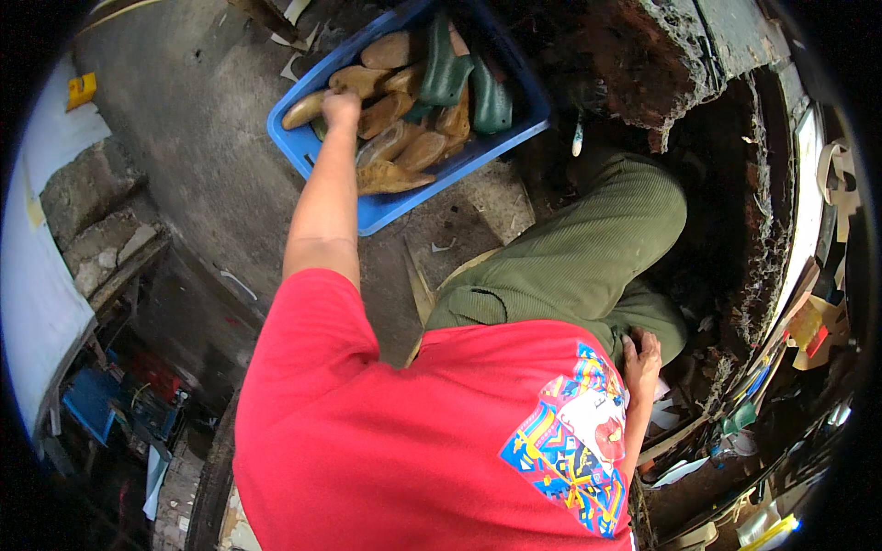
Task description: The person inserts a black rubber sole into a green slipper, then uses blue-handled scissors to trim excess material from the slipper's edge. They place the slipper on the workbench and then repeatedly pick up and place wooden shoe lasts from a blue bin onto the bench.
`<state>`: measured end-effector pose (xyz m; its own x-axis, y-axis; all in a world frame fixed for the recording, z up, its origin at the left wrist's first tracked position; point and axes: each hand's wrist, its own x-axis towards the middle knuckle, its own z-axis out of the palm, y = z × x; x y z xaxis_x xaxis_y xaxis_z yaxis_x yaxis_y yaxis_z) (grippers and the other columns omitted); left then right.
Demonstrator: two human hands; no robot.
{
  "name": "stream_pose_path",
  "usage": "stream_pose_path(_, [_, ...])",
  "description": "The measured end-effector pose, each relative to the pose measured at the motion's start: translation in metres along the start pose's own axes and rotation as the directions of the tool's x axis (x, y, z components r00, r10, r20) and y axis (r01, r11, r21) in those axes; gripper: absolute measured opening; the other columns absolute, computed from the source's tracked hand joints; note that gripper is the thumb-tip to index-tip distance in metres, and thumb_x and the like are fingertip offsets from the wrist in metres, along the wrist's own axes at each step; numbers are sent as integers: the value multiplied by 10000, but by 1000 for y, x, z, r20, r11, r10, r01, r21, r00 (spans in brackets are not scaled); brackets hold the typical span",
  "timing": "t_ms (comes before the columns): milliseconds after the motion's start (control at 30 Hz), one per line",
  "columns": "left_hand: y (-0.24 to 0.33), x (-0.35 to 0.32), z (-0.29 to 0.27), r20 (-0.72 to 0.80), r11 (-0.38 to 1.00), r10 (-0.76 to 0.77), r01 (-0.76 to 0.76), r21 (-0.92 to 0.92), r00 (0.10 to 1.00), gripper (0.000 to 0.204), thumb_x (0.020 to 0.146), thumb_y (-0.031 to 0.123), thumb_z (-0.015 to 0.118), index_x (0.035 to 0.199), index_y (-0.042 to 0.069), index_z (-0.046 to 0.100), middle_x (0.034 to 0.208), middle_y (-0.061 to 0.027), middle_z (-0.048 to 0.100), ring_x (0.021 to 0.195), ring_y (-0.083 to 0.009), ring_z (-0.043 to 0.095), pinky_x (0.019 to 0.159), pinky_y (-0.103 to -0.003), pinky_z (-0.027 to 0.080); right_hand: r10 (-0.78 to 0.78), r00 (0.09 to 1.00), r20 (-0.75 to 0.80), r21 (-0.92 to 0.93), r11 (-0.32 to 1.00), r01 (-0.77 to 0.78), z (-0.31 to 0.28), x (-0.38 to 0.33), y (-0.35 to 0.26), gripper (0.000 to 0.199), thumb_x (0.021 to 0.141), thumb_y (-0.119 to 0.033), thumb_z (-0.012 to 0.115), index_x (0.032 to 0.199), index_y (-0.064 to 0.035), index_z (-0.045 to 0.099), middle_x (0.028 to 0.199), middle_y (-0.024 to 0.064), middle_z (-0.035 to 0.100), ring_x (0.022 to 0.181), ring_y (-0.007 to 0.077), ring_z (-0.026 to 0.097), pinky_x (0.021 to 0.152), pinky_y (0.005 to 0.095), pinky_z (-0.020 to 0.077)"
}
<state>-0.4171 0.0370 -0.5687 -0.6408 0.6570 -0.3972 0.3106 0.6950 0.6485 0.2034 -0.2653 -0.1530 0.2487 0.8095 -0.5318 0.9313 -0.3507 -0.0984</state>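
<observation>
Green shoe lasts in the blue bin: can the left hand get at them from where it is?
Probably yes. The left hand is over the blue bin, and the green shoe lasts show mostly uncovered, farther right. Only brown shoe lasts appear to lie between.

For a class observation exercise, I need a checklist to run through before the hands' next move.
1. Left hand over the blue crate: ok.
2. Left hand firmly gripping a brown shoe form: cannot tell, blurred.
3. Right hand free: ok, nothing visible in it.
4. Brown shoe forms lying apart: not ok, they are heaped.
5. Green shoe forms clear of the brown ones: not ok, they overlap.
</observation>
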Motion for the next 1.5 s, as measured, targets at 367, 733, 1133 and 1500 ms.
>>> stream_pose_path(367, [75,-30,71,555,651,-140,-346,676,820,928,751,560,835,1478,46,574,1538,-228,538,1449,-352,490,1163,-420,439,56,998,-31,-3,998,-57,13,-2,3,322,959,-242,689,1153,16,693,1132,237,679,1112,438,613,980,489,484])
stream_pose_path(733, [91,-163,-40,800,958,-227,-19,285,556,825,851,667,766,1311,-12,676,1075,-134,737,892,-194,705,750,-385,581,33,999,10,430,902,-34,-57,35,-35,343,970,-168,722,1256,15,673,1103,148,736,1039,229,697,921,362,545])
stream_pose_path(1133, [82,-317,-159,943,552,331,819,-157,-43,859,932,394,785,1592,25,379,1386,-133,616,1211,-231,634,1044,-382,494,-641,761,105,488,700,522,-84,74,-201,382,921,-210,749,1215,23,677,1077,172,708,995,305,705,878,397,547])
stream_pose_path(1500, [229,-399,-126,882,724,466,-544,-423,-66,634,926,469,753,1365,36,608,1293,-228,677,1236,-380,639,1075,-457,488,-423,839,343,939,188,-289,-73,81,-219,710,910,-167,771,1517,18,451,1348,109,643,1200,188,632,1045,341,504])
